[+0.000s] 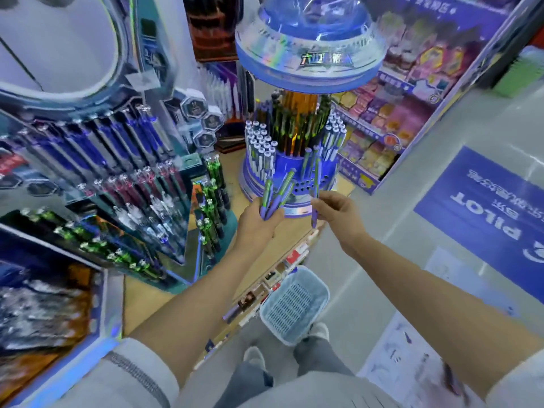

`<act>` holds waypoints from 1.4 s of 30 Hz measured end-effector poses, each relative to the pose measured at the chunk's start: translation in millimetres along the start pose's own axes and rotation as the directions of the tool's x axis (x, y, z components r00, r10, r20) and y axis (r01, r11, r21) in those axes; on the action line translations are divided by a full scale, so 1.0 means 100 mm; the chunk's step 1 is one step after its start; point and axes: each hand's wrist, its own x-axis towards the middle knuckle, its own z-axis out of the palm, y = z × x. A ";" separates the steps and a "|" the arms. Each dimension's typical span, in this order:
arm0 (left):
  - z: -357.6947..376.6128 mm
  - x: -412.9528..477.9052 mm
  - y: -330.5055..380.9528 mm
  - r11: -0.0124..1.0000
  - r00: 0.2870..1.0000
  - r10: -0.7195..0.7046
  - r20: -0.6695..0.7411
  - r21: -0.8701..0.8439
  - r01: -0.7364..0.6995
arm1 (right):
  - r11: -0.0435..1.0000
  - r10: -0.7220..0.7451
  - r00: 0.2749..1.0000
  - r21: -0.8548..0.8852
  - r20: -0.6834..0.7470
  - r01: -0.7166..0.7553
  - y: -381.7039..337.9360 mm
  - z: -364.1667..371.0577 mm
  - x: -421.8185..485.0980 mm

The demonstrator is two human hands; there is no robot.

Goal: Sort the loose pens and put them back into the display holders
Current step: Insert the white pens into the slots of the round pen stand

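At centre frame, before the round blue tiered pen carousel (306, 188), the left hand (259, 223) grips a fanned bundle of purple-and-green plastic pens (278, 191), fingers curled round their lower ends. The right hand (338, 213), at three o'clock of the left, pinches a single matching pen (317, 184) upright between thumb and fingertips, close to the carousel's perforated tier.

Risk: the sockets look small and closely set, so a tilted entry may miss, or nudge the seated white-capped pens (260, 142) at eleven o'clock. A slack left grip may spill the bundle.

The holographic domed canopy (309, 54) overhangs at twelve o'clock, limiting approach from above. A slanted rack of dark pens (103, 160) stands at nine o'clock, and a pale blue mesh basket (290, 304) sits on the floor at six.
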 end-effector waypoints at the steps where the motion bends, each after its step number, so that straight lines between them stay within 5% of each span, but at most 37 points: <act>1: 0.00 0.02 0.02 1.000 1.000 0.003 -0.007 -0.009 -0.003 | 1.000 -0.013 1.000 -0.024 -0.014 0.012 -0.01 -0.03 0.09; 12: 0.26 0.26 0.06 0.995 0.971 -0.071 -0.228 -0.090 0.052 | 0.963 -0.129 0.991 -0.243 -0.032 0.117 -0.20 -0.18 0.73; 23: 0.30 0.34 0.11 0.992 0.992 -0.065 -0.111 -0.115 0.053 | 0.926 -0.171 0.971 -0.363 -0.167 0.101 -0.33 -0.30 1.00; 42: 0.27 0.50 0.09 0.988 0.996 -0.067 -0.058 -0.145 0.058 | 0.840 -0.073 0.992 -0.542 -0.102 0.006 -0.14 -0.21 1.31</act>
